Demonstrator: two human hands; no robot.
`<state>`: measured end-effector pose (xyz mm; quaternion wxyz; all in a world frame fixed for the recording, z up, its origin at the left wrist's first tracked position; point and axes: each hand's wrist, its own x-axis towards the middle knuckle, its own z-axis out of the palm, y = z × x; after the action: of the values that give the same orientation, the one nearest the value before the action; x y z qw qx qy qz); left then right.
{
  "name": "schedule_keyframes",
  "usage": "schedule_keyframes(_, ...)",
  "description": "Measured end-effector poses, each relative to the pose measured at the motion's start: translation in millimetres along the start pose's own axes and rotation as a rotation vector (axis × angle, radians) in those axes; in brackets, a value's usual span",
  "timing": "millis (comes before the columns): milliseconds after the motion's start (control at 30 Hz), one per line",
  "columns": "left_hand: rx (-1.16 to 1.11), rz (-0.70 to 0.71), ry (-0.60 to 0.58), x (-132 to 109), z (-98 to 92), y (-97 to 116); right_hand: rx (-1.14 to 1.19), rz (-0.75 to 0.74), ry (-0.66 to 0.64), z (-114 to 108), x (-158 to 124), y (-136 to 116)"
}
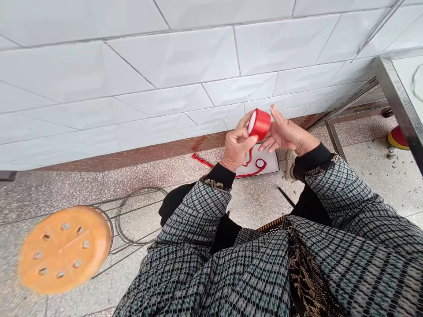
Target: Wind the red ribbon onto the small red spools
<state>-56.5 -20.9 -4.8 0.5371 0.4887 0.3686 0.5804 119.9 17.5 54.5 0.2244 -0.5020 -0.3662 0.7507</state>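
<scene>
A roll of red ribbon (261,124) with a white core is gripped at its left side by my left hand (238,143), fingers and thumb wrapped about its edge. Just right of the roll, my right hand (287,132) has its fingers spread and the thumb pointing up; nothing shows in it. Below the hands lies a white board (272,163) on the floor. On it sits a small round white piece with a red rim (260,163), trailing a red ribbon strip. A twisted red ribbon end (201,160) lies left of my left wrist.
An orange round stool seat with holes (62,248) and a wire rack (132,220) stand at lower left. A metal table frame (401,105) is on the right. White wall tiles (198,57) rise ahead. A red and yellow object (398,138) lies under the table.
</scene>
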Motion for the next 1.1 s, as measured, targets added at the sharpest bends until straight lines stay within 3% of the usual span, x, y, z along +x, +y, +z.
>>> schedule_keyframes(100, -0.117, 0.002, 0.094, 3.1, 1.7, -8.5, -0.009, -0.125, 0.129, 0.4, -1.7, -0.2)
schedule_keyframes(333, -0.036, -0.1, 0.198, 0.3, 19.6, -16.7, 0.08, -0.358, 0.048, 15.1, 3.6, 17.1)
schedule_keyframes(467, -0.016, -0.105, 0.175, 1.8, 20.6, -17.6, 0.098, -0.399, 0.095, 16.4, 11.9, 21.7)
schedule_keyframes(700, 0.105, -0.12, 0.26, 5.0, 18.2, -21.6, 0.036, -0.379, 0.36, 13.8, 21.1, 15.2)
schedule_keyframes(833, -0.119, -0.252, 0.158, 4.9, 24.4, -18.4, -0.024, -0.362, 0.435, 7.7, 25.0, 15.4)
schedule_keyframes(1000, -0.367, -0.46, -0.023, 4.1, 25.8, -8.5, -0.047, -0.378, 0.437, 1.3, 26.4, 18.5)
schedule_keyframes(1100, -0.449, -0.496, -0.09, 1.6, 25.0, -4.2, -0.046, -0.382, 0.437, -0.6, 26.1, 17.9)
